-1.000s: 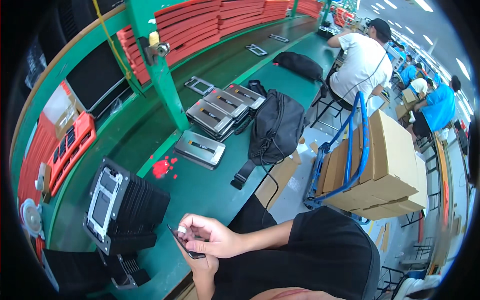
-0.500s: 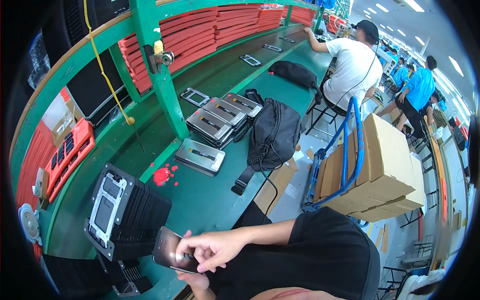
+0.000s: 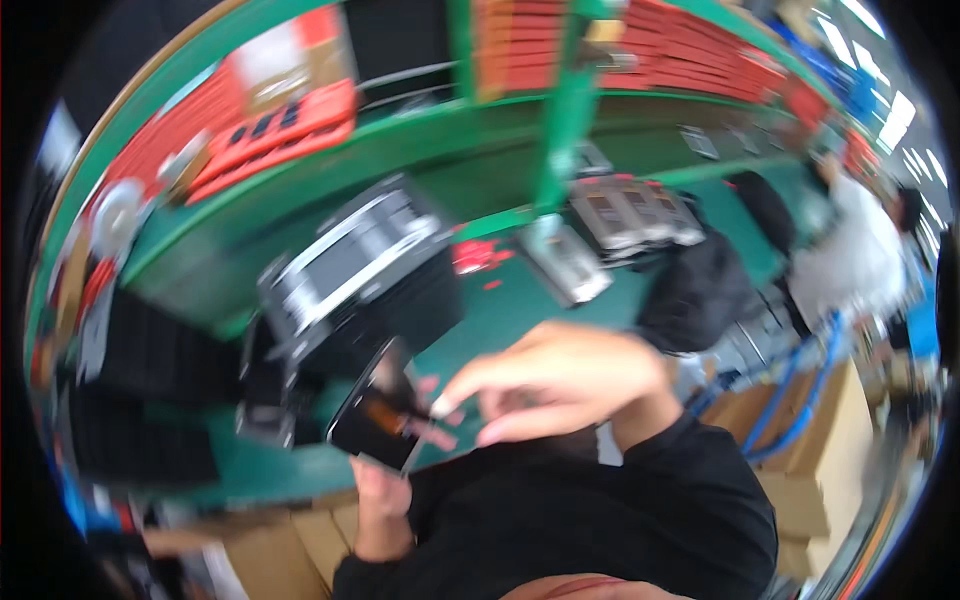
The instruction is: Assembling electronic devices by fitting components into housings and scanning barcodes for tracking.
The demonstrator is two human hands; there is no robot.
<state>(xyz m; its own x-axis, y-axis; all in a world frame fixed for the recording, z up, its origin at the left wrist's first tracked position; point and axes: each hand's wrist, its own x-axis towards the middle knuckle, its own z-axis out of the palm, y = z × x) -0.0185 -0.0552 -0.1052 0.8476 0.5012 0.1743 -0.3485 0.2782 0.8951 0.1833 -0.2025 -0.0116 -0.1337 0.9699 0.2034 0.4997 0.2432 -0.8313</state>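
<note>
In my left hand [image 3: 383,492] is a dark, glossy phone screen [image 3: 372,420], held tilted with the palm below and fingertips showing past its right edge. An orange-brown patch, perhaps a reflection, shows on its surface. My right hand [image 3: 560,380] hovers just right of the screen, smeared by motion. Its thumb and index finger are apart, the index tip close to the screen's edge; whether it touches is unclear. A pale cover seems to sit on that fingertip. Beyond the screen stands a stack of black trays [image 3: 400,300], with a silver-white phone frame [image 3: 350,262] on top.
Small red pieces [image 3: 475,256] lie on the green bench [image 3: 500,315]. Farther right are stacked metallic phone panels [image 3: 565,262] and a black bag [image 3: 700,295]. A green post [image 3: 560,130] rises behind. Cardboard boxes [image 3: 820,450] and a seated person [image 3: 850,250] are at right.
The view has swung left, shifting the bench rightward in the picture. My right hand has come away from the screen's face to its right side; my left hand still holds the screen.
</note>
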